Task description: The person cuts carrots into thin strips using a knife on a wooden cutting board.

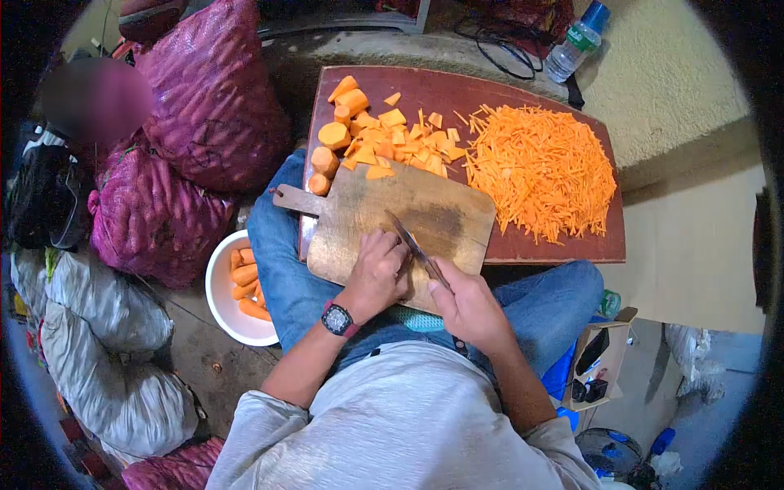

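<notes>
At centre, the left hand [377, 268] is curling its fingers over the wooden board [351, 214], anything beneath hidden; rightward, the right hand [472, 308] is gripping a knife [415, 248], best kept clear of those fingers. Shredded carrot [541, 173] is lying upper right.

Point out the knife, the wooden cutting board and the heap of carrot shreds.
Knife [414, 246]: head view, on the blade.
Wooden cutting board [363, 207]: head view, on its bare face.
Heap of carrot shreds [541, 173]: head view, on its middle.
</notes>
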Action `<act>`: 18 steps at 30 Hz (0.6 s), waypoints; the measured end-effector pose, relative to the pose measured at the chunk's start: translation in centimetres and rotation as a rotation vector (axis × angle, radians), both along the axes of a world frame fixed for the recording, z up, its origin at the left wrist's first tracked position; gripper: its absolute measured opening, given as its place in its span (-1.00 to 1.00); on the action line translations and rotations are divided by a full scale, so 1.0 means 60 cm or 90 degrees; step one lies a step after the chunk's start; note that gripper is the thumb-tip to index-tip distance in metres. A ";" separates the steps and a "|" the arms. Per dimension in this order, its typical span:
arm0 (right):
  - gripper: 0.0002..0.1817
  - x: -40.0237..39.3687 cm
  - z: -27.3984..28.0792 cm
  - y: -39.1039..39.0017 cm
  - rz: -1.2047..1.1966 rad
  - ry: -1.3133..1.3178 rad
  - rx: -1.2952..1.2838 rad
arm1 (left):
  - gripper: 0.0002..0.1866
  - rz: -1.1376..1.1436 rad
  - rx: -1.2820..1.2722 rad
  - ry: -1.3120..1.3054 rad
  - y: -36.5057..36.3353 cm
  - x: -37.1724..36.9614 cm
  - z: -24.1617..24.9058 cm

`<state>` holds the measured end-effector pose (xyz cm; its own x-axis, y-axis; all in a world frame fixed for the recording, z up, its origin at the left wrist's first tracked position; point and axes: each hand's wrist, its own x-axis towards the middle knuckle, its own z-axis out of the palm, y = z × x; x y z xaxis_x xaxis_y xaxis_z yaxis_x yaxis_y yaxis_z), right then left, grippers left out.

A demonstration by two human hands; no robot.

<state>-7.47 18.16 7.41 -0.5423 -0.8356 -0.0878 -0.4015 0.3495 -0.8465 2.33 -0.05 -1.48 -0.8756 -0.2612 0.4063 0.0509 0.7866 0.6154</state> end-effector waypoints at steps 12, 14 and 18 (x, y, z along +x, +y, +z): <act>-0.67 -0.008 0.023 0.031 -0.029 -0.100 0.048 | -0.88 0.125 0.143 0.126 0.001 -0.004 0.018; -0.68 -0.015 0.003 0.038 0.002 -0.108 0.021 | -0.93 0.155 0.187 0.134 -0.003 0.000 0.021; -0.69 -0.102 -0.015 0.075 -0.075 -0.089 0.032 | -0.97 0.120 0.171 0.076 -0.011 -0.001 0.013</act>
